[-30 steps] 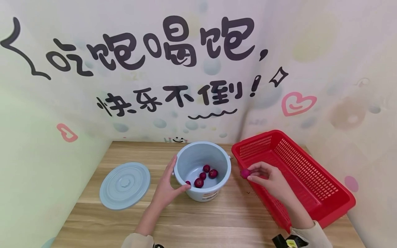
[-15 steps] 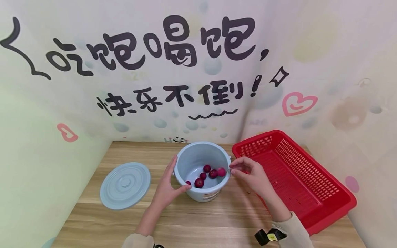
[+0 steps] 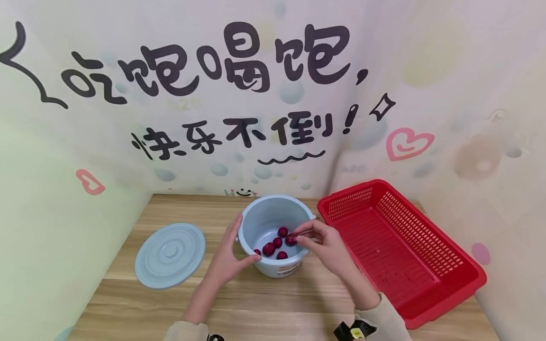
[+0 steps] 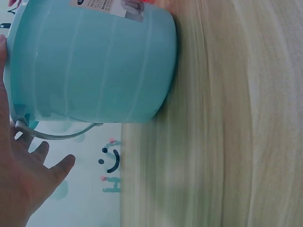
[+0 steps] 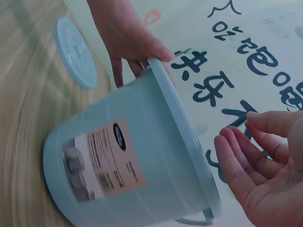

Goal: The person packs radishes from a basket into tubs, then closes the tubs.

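A light blue bucket (image 3: 262,222) stands upright on the wooden table. Several small round dark-red fruits, plum-like, lie inside it, one of them (image 3: 268,248) near its front. My left hand (image 3: 223,260) holds the bucket's left side, thumb over the front rim and fingers along the outer wall; its spread fingers show beside the bucket handle (image 4: 57,136) in the left wrist view. Over the right rim hovers my right hand (image 3: 326,246), fingertips above the fruits. In the right wrist view its loosely bent fingers (image 5: 232,163) have nothing visible between them.
A light blue lid (image 3: 170,255) lies on the table left of the bucket. To the right sits a red plastic basket (image 3: 465,279) with perforated sides, angled toward the wall. Printed walls (image 3: 273,109) close off the back and sides.
My right hand has moved left from the red basket to the bucket and let go of a fruit, which now lies with the others inside. The left hand has stayed in place.
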`<action>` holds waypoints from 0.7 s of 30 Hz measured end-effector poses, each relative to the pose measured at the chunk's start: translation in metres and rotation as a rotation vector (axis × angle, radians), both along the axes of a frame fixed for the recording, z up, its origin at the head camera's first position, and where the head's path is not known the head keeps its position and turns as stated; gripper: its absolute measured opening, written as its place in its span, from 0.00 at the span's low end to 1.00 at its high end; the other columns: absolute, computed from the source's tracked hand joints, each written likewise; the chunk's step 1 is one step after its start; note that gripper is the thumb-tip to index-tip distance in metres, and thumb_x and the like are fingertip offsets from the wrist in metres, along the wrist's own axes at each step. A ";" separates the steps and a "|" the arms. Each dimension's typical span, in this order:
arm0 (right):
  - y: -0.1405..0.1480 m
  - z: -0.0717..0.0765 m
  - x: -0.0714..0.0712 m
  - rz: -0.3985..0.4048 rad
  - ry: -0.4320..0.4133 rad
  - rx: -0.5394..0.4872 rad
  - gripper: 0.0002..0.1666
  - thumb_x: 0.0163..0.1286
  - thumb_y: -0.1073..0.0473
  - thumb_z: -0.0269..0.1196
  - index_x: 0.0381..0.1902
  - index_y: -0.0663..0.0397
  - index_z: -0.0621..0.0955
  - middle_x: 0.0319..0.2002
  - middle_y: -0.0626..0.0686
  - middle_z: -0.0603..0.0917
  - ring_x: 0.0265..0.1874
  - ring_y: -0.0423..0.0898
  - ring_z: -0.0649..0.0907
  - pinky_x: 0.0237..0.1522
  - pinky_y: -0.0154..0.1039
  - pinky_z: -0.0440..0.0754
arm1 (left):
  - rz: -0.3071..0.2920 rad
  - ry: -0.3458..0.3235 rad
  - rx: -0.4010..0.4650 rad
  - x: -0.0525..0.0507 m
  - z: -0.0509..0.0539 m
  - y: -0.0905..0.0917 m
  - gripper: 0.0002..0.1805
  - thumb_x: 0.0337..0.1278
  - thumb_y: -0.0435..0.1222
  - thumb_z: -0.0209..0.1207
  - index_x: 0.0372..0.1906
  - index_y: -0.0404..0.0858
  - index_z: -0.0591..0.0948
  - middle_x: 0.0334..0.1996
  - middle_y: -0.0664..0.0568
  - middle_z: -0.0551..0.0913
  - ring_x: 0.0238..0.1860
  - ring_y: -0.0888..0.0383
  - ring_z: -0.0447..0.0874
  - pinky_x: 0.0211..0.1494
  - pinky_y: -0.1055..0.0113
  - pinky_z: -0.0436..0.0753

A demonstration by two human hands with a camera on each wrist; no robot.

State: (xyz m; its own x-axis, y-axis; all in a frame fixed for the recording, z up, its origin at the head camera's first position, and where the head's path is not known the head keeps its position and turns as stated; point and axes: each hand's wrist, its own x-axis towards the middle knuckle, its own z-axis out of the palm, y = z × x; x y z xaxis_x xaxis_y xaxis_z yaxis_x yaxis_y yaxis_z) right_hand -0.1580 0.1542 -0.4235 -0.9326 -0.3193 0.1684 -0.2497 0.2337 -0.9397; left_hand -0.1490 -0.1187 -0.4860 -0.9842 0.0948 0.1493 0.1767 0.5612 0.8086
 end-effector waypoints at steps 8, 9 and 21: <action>-0.035 0.001 0.008 0.127 -0.034 -0.046 0.11 0.69 0.62 0.65 0.48 0.57 0.82 0.48 0.62 0.85 0.46 0.49 0.87 0.49 0.30 0.86 | 0.015 -0.023 0.031 0.001 0.008 -0.011 0.56 0.50 0.50 0.72 0.80 0.51 0.52 0.79 0.48 0.56 0.79 0.40 0.54 0.75 0.36 0.62; -0.040 0.001 0.008 0.146 -0.040 -0.054 0.12 0.69 0.62 0.65 0.49 0.57 0.82 0.48 0.62 0.85 0.46 0.50 0.87 0.49 0.30 0.86 | 0.019 -0.012 0.033 0.002 0.007 -0.013 0.55 0.51 0.49 0.72 0.80 0.50 0.53 0.79 0.48 0.58 0.78 0.40 0.56 0.75 0.36 0.62; -0.099 -0.008 0.023 0.341 -0.003 0.027 0.20 0.69 0.60 0.66 0.57 0.56 0.79 0.54 0.55 0.85 0.52 0.46 0.86 0.57 0.32 0.83 | 0.118 0.087 -0.066 0.009 -0.006 -0.061 0.41 0.59 0.43 0.68 0.75 0.40 0.65 0.74 0.40 0.66 0.75 0.37 0.62 0.74 0.37 0.64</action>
State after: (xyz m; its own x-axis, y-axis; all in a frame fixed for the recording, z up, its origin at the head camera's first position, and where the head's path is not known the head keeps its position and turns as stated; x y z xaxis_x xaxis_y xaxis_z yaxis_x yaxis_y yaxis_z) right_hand -0.1353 0.0549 -0.4311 -0.7719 -0.6169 0.1535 -0.3153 0.1618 -0.9351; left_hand -0.1400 -0.1798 -0.4919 -0.9728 -0.0086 0.2314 0.1737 0.6336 0.7539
